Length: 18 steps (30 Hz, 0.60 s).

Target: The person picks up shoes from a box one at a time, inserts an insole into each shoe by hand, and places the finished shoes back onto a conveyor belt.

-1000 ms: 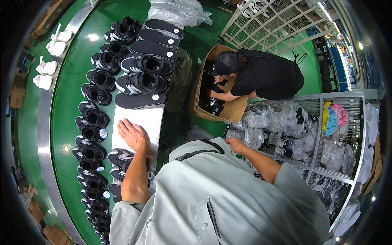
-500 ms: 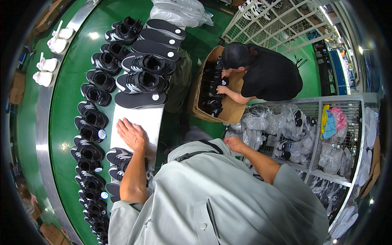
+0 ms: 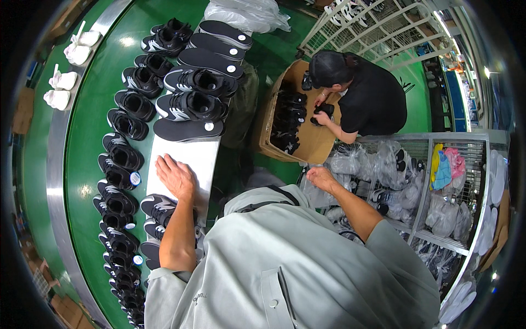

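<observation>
My left hand (image 3: pixel 175 176) lies flat on the bare part of a white bench (image 3: pixel 192 154), fingers stretched out and holding nothing. Just beyond it is a black insole (image 3: pixel 189 130) with a round white sticker, followed by black-and-white sneakers (image 3: pixel 192 106). Another sneaker (image 3: pixel 159 207) sits on the near side, close to my left wrist. My right hand (image 3: pixel 322 179) hovers beside a metal rack, its fingers curled into a loose fist with nothing visible in them.
A long row of sneakers (image 3: pixel 127 151) stands on the green surface at the left. Ahead right, a co-worker (image 3: pixel 372 96) bends over a cardboard box (image 3: pixel 268 143) of dark shoes, handling one shoe (image 3: pixel 323 113). The wire rack (image 3: pixel 424 216) at right holds bagged items.
My right hand has risen slightly and moved right. My left hand has stayed on the bench. The co-worker has shifted right and now holds a dark shoe apart from the others.
</observation>
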Available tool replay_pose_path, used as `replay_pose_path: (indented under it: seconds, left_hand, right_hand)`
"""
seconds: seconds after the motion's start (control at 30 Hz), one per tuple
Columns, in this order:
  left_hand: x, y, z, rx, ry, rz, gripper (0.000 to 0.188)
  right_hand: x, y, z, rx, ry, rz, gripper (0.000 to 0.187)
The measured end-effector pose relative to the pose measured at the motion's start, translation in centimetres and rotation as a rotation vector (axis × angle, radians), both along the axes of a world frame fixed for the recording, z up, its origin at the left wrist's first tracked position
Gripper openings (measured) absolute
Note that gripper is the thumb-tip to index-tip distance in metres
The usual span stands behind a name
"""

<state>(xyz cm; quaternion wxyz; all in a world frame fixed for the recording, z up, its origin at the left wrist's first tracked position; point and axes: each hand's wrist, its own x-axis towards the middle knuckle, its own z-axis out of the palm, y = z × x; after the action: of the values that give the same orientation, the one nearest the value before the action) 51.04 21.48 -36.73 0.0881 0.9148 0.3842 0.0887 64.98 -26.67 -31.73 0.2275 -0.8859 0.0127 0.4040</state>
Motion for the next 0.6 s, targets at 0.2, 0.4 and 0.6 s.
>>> replay_pose_path:
  seconds: [0.2, 0.4, 0.6]
  left_hand:
    - [0.6, 0.2, -0.1, -0.008, 0.004, -0.004, 0.054]
    - [1.1, 0.5, -0.3, -0.017, 0.021, -0.004, 0.054]
    - [1.4, 0.8, -0.7, -0.015, 0.024, -0.001, 0.055]
  right_hand:
    - [0.1, 0.4, 0.0, 0.060, 0.039, -0.060, 0.019]
    - [-0.2, 0.9, -0.3, 0.024, 0.033, -0.020, 0.017]
    - [-0.6, 1.1, -1.1, 0.050, 0.056, 0.004, 0.009]
